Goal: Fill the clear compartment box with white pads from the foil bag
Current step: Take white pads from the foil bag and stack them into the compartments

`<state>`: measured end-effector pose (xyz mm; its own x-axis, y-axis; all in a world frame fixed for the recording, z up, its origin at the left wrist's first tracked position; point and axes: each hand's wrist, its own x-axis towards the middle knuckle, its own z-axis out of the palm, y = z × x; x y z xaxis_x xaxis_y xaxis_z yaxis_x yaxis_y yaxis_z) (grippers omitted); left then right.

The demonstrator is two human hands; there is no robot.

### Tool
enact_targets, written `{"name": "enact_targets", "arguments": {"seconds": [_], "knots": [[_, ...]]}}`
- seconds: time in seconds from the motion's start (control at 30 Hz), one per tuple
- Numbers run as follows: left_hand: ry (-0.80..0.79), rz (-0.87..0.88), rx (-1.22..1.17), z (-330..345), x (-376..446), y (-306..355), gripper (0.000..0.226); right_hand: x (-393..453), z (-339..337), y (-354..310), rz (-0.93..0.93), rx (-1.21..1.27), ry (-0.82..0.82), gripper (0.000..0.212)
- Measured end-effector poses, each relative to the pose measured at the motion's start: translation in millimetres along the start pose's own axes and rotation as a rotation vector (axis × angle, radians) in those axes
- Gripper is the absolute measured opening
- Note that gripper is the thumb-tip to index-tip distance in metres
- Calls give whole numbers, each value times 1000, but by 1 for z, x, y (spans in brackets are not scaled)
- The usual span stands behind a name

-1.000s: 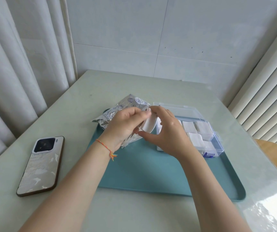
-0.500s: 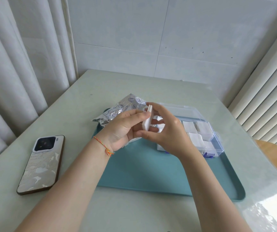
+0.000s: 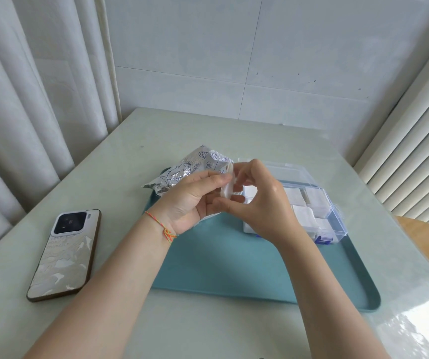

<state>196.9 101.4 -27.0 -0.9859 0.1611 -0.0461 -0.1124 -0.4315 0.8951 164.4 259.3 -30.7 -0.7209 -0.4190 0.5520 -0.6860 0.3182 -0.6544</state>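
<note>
Head view: pale green table fills most of the frame, w/ curtains at upper left, tiled wall top centre and a ribbed panel at right. A teal tray sits centre to lower right of the table. Both forearms come up from the bottom edge & meet at frame centre, above the tray's far left part. Phone lies camera-side up at lower left, off the tray. Clear compartment box is on the tray's far right, lid open toward the wall, several compartments already holding white pads. Foil bag lies crumpled just left of the box, partly behind the left hand. That hand, w/ an orange string bracelet at the wrist, pinches one pad held on edge; right hand also pinches it from the other side, fingers curled round. Pad is in the air btwn bag & box.
</note>
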Motion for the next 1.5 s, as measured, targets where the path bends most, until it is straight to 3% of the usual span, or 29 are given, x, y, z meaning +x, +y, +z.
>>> {"name": "enact_targets", "arguments": {"seconds": [0.13, 0.23, 0.3, 0.37, 0.5, 0.6, 0.7, 0.83, 0.93, 1.03, 1.13, 1.5], "knots": [[-26, -18, 9, 3, 0, 2, 49, 0, -4, -3, 52, 0, -46, 53], [-47, -24, -6, 4, 1, 3, 34, 5, -22, -8, 175, 173, -142, 62], [-88, -33, -15, 8, 2, 4, 24, 9, -39, -10, 280, 391, -197, 48], [-141, -48, 2, 17, 4, 6, 27, 12, -54, -10, 349, 483, -241, 33], [-222, -79, 9, 44, 14, 2, 34, 10, -82, -4, 377, 423, -188, 12], [-263, -113, 26, 64, 24, -5, 31, 4, -106, 7, 371, 420, -142, 11], [-145, -117, 65, 84, 38, -14, 26, -3, -134, 25, 393, 336, -17, 12], [162, 84, 623, 102, 65, -40, 31, -13, -171, 64, 498, 47, 40, 14], [66, 227, 1131, 110, 76, -58, 29, -17, -180, 86, 562, -114, -105, 12], [-87, 324, 1484, 113, 84, -74, 34, -21, -175, 95, 554, -165, -128, 11], [-105, 369, 1606, 114, 83, -82, 32, -22, -169, 101, 520, -240, -161, 11], [-113, 516, 1664, 111, 80, -89, 18, -24, -162, 103, 477, -398, -331, 15]]}}
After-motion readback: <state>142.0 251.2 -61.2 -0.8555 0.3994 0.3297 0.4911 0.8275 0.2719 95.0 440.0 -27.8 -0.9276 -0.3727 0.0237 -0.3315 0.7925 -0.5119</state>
